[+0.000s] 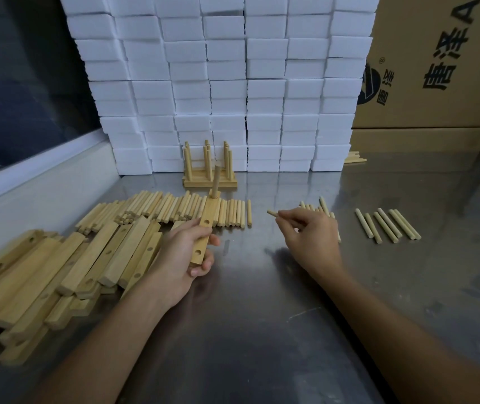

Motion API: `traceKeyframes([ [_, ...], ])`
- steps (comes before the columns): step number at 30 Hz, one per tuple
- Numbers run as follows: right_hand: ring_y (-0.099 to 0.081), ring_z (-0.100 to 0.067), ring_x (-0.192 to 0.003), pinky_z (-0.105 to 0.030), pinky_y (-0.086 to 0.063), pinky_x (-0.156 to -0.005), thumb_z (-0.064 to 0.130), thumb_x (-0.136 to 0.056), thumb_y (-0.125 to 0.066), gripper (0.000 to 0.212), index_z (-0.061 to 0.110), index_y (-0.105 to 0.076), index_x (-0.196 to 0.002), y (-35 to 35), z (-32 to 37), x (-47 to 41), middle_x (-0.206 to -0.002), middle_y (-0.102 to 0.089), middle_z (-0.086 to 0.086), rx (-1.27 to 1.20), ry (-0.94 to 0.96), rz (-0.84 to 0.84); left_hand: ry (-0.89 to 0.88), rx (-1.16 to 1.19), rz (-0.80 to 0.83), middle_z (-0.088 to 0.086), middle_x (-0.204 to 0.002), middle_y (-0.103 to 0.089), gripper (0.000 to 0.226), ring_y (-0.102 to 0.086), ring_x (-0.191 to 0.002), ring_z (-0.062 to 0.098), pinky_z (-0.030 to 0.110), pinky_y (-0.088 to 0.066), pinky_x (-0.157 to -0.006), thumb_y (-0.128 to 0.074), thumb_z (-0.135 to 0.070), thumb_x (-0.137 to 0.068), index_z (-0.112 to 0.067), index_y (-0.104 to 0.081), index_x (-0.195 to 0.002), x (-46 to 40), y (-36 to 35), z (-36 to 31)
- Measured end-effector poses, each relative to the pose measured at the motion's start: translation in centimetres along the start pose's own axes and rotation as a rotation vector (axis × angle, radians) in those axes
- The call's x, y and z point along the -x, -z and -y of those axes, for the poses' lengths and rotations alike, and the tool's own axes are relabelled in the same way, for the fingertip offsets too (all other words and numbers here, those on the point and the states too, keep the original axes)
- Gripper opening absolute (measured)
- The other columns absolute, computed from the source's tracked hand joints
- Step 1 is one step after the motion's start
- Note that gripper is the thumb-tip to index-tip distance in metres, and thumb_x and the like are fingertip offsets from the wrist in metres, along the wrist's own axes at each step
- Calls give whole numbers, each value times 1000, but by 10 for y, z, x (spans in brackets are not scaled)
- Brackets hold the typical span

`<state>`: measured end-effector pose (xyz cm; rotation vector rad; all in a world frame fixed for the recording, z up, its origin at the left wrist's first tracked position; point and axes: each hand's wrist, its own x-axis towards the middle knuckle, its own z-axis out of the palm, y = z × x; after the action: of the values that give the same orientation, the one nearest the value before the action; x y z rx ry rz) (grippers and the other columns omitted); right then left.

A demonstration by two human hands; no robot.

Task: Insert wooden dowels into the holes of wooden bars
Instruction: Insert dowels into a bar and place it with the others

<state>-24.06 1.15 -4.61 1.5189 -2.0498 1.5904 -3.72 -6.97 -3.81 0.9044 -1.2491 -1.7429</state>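
My left hand [185, 252] grips a wooden bar [205, 228] by its near end, and the bar points away from me. One dowel [216, 179] stands upright in the bar's far hole. Two nearer holes in the bar are open. My right hand [308, 231] pinches a single dowel [272, 213] by its end, to the right of the bar and apart from it. Under that hand lies a small group of dowels [322, 207].
A heap of bars [58, 272] lies at the left on the steel table [262, 316]. A long row of loose dowels [174, 209] lies behind it, with several more dowels [387, 225] at the right. Finished bars with dowels [209, 167] stand before white foam blocks [218, 83]. Cardboard boxes [437, 68] fill the right.
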Motion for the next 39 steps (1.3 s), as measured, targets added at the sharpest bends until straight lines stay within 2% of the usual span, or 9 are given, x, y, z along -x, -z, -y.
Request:
traceKeyframes([
  [4, -63, -3, -80, -12, -47, -71, 13, -91, -68, 18, 13, -75, -107, 1, 0, -1, -92, -73, 4, 8, -55, 20, -12, -6, 13, 8, -72, -62, 16, -42, -37, 15, 18, -20, -31, -49, -6, -97, -9, -60, -108, 0, 0, 0],
  [7, -59, -6, -68, -28, -46, -72, 16, -97, -57, 19, 16, -72, -109, -1, 1, -1, -88, -73, 7, 67, -22, 31, -28, -31, 25, 6, -72, -62, 15, -42, -38, 15, 18, -21, -31, -49, -7, -98, -10, -62, -103, 1, -1, 1],
  [10, -53, -8, -62, -29, -25, -79, 21, -101, -49, 16, 22, -65, -100, -3, 0, 0, -82, -69, 12, 191, -12, 27, -41, -41, 30, 5, -71, -63, 17, -43, -39, 16, 19, -22, -32, -49, -7, -98, -11, -64, -104, 2, -2, 1],
  [13, -55, -17, -70, -32, -37, -71, 20, -103, -43, 13, 20, -55, -97, -4, -1, -2, -83, -65, 6, 119, -57, 78, -44, -48, 25, 5, -72, -63, 17, -43, -40, 16, 20, -23, -33, -49, -8, -98, -10, -64, -105, 3, -2, 1],
  [16, -51, -6, -63, -18, -33, -51, 30, -102, -47, 10, 23, -50, -94, -4, 2, 0, -71, -54, 9, 12, -37, 117, -47, -53, 31, 6, -73, -63, 16, -44, -40, 16, 20, -24, -32, -49, -8, -99, -9, -63, -107, 4, -3, 0],
  [19, -49, -6, -57, -17, -35, -50, 50, -95, -51, 29, 23, -53, -86, -4, 4, 2, -60, -49, 10, 45, 19, 116, -55, -71, 43, 5, -73, -63, 17, -45, -41, 16, 20, -25, -33, -51, -9, -99, -12, -63, -109, 6, -5, 0],
  [22, -47, -6, -55, -29, -42, -53, 62, -88, -49, 41, 22, -55, -82, -1, 5, 4, -59, -48, 11, 81, 43, 94, -72, -91, 56, 3, -72, -64, 18, -46, -42, 15, 20, -25, -34, -51, -8, -99, -20, -65, -104, 7, -7, 1],
  [33, -55, -12, -67, -33, -50, -62, 14, -92, -66, 12, 3, -70, -96, -13, 36, 19, -82, -65, -4, -12, 370, 168, -107, -174, 133, 3, -79, -66, 19, -45, -45, 12, 21, -28, -36, -50, -8, -101, -17, -63, -112, 9, -13, 7],
  [39, -58, -14, -72, -39, -52, -64, 20, -95, -62, 20, 12, -73, -109, -13, 39, 22, -88, -65, -1, 40, 378, 257, -136, -196, 137, 6, -82, -63, 18, -44, -45, 12, 21, -29, -36, -51, -7, -100, -18, -65, -104, 11, -16, 8],
])
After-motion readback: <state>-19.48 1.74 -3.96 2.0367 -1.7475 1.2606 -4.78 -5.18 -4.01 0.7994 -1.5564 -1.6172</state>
